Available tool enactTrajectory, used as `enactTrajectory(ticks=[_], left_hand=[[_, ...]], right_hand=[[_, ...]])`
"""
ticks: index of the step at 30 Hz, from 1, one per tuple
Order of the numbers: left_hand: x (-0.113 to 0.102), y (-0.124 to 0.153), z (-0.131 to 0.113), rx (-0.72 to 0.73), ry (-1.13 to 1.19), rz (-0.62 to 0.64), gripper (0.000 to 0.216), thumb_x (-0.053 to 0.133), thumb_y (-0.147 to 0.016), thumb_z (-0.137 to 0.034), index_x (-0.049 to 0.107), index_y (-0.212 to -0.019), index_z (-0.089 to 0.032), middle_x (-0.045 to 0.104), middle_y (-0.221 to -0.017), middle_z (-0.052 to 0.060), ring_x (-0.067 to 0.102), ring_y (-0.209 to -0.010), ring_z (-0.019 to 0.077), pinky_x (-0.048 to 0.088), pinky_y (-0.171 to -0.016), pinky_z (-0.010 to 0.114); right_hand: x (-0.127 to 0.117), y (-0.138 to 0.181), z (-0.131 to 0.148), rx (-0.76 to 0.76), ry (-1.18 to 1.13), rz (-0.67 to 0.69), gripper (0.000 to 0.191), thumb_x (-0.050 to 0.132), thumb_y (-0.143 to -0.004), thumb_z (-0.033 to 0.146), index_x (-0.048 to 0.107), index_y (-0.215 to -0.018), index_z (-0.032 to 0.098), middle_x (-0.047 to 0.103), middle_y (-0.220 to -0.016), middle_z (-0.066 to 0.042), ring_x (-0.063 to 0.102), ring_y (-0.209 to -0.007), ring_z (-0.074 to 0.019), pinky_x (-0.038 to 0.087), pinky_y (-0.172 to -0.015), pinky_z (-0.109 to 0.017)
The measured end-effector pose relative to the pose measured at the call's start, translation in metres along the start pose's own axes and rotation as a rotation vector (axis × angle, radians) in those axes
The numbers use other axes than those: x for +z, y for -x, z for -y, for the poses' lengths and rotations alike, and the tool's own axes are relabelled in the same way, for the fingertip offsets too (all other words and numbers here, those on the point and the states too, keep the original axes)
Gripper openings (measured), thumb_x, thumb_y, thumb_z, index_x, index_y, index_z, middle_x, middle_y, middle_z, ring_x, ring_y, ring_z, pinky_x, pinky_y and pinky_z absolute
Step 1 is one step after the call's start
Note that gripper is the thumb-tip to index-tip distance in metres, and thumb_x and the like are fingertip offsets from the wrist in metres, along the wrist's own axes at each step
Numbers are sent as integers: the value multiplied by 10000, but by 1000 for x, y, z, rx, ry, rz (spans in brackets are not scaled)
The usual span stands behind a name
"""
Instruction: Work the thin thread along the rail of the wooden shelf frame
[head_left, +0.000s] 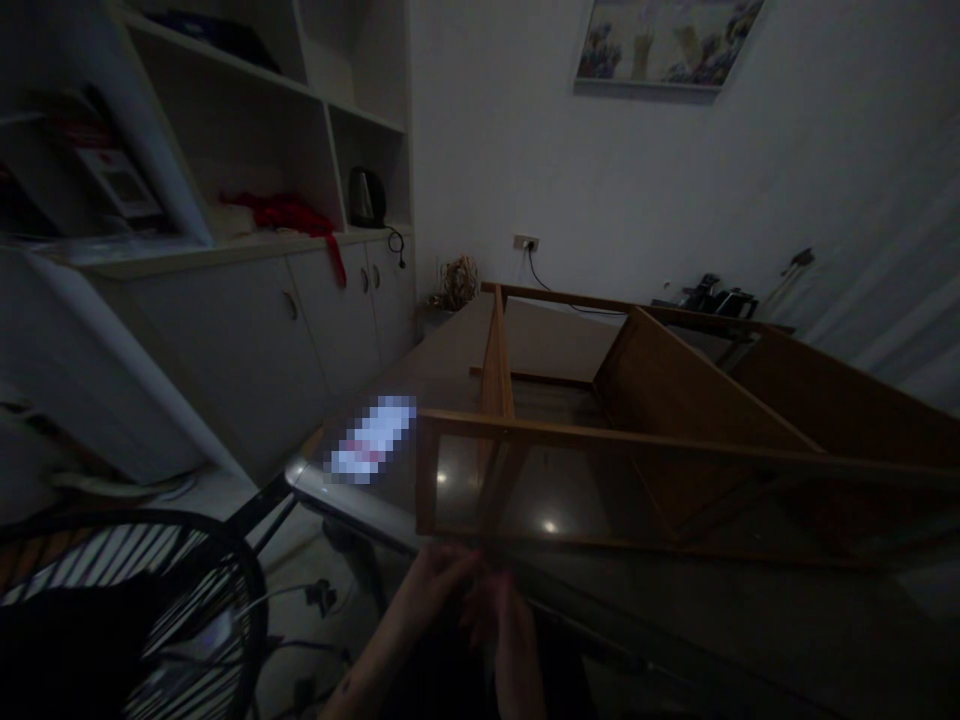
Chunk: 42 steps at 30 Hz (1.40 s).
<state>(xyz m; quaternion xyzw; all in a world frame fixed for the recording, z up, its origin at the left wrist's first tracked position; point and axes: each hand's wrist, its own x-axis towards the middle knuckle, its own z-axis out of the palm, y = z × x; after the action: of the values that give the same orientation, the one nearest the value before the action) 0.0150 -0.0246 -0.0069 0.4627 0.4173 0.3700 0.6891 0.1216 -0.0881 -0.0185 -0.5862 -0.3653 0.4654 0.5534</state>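
Note:
My left hand [441, 578] is near the table's front edge, its thumb and fingers drawn together in a pinch. Close beside it, my right hand [506, 612] has its fingers curled inward and slightly blurred. Whatever lies between the fingertips is too dark and small to make out. Just beyond both hands, a wooden shelf frame [540, 430] lies on its side on the table [442, 350]. Its brown boards [690, 410] stand up between the rails. Left of the frame, a lit phone screen [375, 437], pixelated, lies at the table's corner.
A round black slatted chair [251, 570] stands at lower left, with cables and a black plug [321, 597] on the floor nearby. White cabinets [225, 320] line the left wall, holding a kettle [367, 197] and red cloth [289, 212]. Dark items [709, 295] sit behind the frame.

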Motion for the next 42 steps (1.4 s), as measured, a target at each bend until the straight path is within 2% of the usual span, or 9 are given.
enactTrajectory(ticks=[6, 11, 14, 17, 20, 26, 31, 36, 42], left_hand=[[1, 1, 5, -39, 109, 46, 444, 665, -693, -542, 663, -716, -98, 482, -432, -45, 405, -338, 62, 278, -359, 174], [1, -1, 6, -42, 105, 77, 453, 631, -721, -554, 655, -704, -102, 484, -411, -40, 384, -331, 56, 259, -347, 165], [-1, -2, 7, -29, 74, 53, 459, 645, -698, -564, 657, -690, -105, 498, -427, -39, 392, -343, 61, 273, -360, 173], [-2, -4, 6, 18, -5, -54, 419, 679, -681, -528, 650, -614, -115, 548, -469, -23, 455, -412, 82, 340, -423, 186], [-4, -5, 3, 71, -91, -131, 390, 719, -640, -503, 666, -578, -122, 619, -537, 2, 520, -518, 114, 397, -521, 199], [-4, -4, -2, 28, -82, -42, 449, 678, -660, -553, 718, -652, -106, 651, -558, 27, 520, -519, 125, 385, -536, 215], [-2, 0, -3, -11, -67, -29, 501, 653, -663, -593, 739, -727, -103, 655, -576, 32, 511, -516, 123, 360, -507, 208], [-5, 0, -2, 48, -83, 11, 464, 623, -726, -556, 746, -779, -112, 669, -617, 35, 533, -568, 132, 390, -559, 214], [-6, -1, 6, 20, -4, 33, 512, 616, -716, -589, 720, -803, -95, 627, -566, 25, 504, -486, 107, 336, -467, 188]], right_hand=[[4, -5, -4, 78, -121, 104, 492, 554, -758, 630, 651, -670, 155, 591, -562, -17, 522, -497, -126, 408, -471, -222], [5, -3, 8, 22, -141, 114, 437, 599, -751, 583, 670, -697, 155, 598, -599, -12, 530, -547, -127, 417, -520, -222], [5, -2, 12, 11, -111, 104, 431, 605, -750, 573, 693, -759, 151, 587, -601, -7, 514, -550, -123, 413, -527, -218], [4, -1, 13, 20, -64, 86, 409, 627, -741, 553, 688, -784, 151, 560, -600, 10, 481, -535, -110, 386, -501, -205], [3, -1, 13, 15, -2, 80, 376, 634, -745, 530, 676, -754, 156, 573, -625, 7, 498, -564, -118, 394, -514, -202], [0, 3, 9, 17, 10, 65, 403, 593, -766, 550, 673, -874, 170, 644, -777, -39, 599, -797, -196, 471, -695, -246], [4, 8, 12, 2, 103, 91, 404, 552, -781, 573, 629, -699, 185, 578, -641, 0, 555, -612, -150, 452, -577, -220], [7, 9, 23, -94, 133, 186, 318, 560, -819, 487, 650, -809, 181, 612, -711, -5, 587, -700, -156, 451, -640, -212], [2, 3, 12, -11, 44, 183, 469, 526, -765, 637, 663, -726, 190, 590, -638, -10, 553, -610, -154, 438, -557, -230]])
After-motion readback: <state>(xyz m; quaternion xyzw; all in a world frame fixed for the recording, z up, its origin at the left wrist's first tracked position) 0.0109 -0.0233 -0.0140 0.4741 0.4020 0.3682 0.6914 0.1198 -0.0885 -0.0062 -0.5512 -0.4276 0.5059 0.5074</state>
